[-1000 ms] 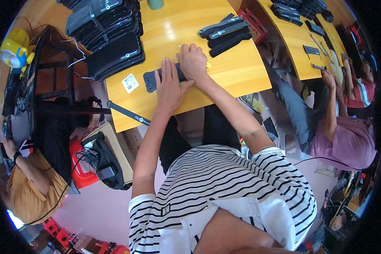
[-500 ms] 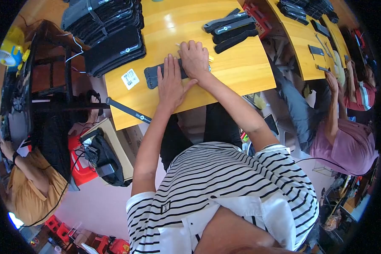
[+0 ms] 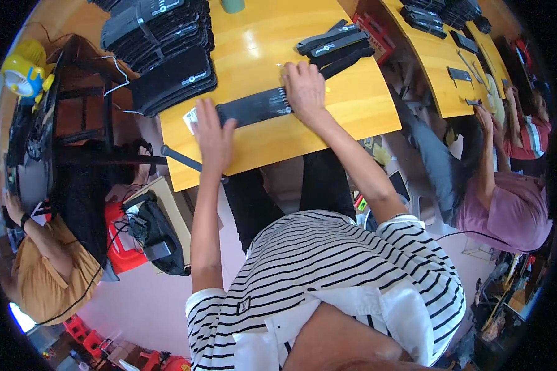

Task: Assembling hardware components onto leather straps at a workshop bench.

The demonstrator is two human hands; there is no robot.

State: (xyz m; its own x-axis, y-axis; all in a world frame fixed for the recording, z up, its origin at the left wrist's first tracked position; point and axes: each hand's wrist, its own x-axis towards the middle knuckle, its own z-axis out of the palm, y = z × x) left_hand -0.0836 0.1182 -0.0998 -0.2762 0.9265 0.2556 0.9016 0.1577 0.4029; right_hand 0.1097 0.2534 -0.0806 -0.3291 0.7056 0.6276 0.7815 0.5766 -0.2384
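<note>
A flat black fabric strap (image 3: 257,108) lies on the yellow table, with stitch-like marks near its right end. My right hand (image 3: 304,91) is at that right end, its fingers curled. It holds a thin tool (image 3: 327,90) whose yellow end sticks out on the right and whose pale tip shows on the left; its kind is hidden by the fingers. My left hand (image 3: 215,139) is beside the strap's left end with fingers stretched out and nothing in it. Partly behind its fingers is a white printed label (image 3: 190,121).
Tall stacks of black fabric pieces (image 3: 173,80) stand at the table's far left. Several black straps (image 3: 337,46) lie far right. A narrow dark strap (image 3: 181,158) overhangs the near left edge. A green cup (image 3: 233,5) stands at the back. Other people work on both sides.
My left hand has slid left off the strap. My right hand has moved right with the thin tool, to the strap's right end, uncovering most of the strap.
</note>
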